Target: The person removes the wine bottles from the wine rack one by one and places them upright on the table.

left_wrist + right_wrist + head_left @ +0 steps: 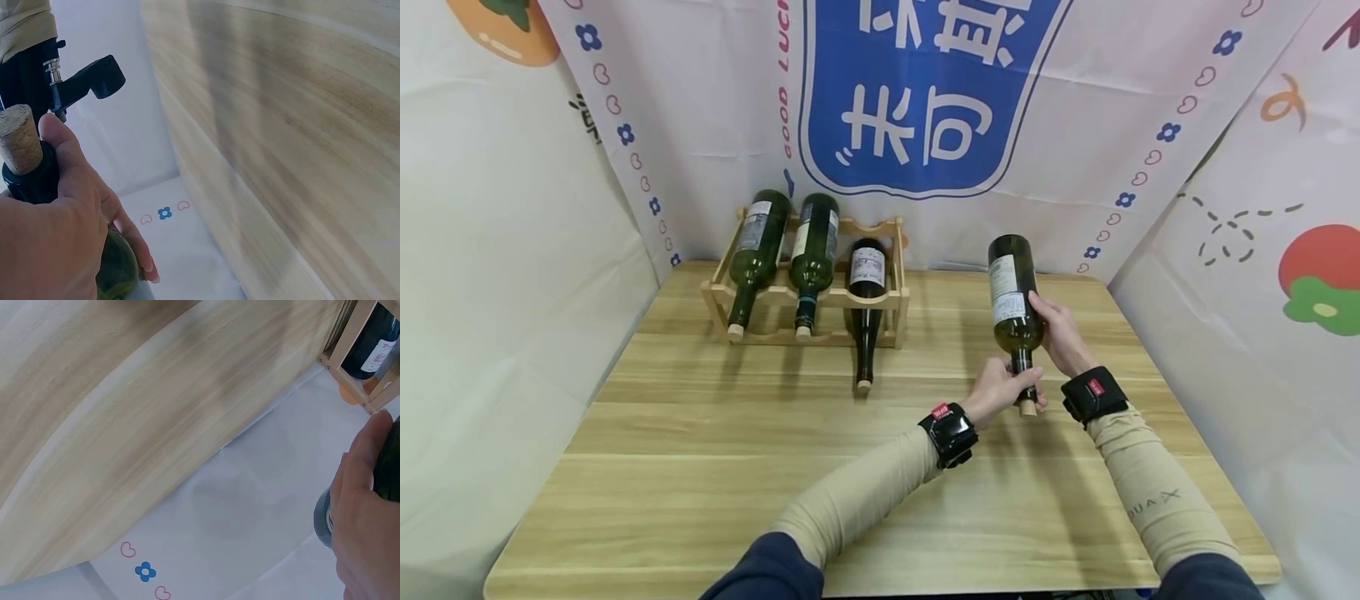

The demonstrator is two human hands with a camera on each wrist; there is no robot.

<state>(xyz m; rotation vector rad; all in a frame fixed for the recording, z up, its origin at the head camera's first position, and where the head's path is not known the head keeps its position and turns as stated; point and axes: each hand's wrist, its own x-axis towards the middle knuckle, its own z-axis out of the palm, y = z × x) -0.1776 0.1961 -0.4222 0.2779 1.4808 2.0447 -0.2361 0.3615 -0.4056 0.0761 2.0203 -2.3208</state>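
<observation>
left hand grips the bottle by its neck, right hand clasps its side, above the surface right of the rack; a loosened grip could drop it.

Dark green long-necked glass bottle: smooth, glossy. White rectangular paper label: matt. Pale brown cylindrical cork stopper: rough, pitted. Light-brown scallop-railed wooden rack: smooth. Broad pale-brown wood-grain worktop: smooth, soft sheen. White printed sheet: creased; cloth or plastic, cannot tell. Beige tubular cloth sleeve: matt, wrinkled.
</observation>
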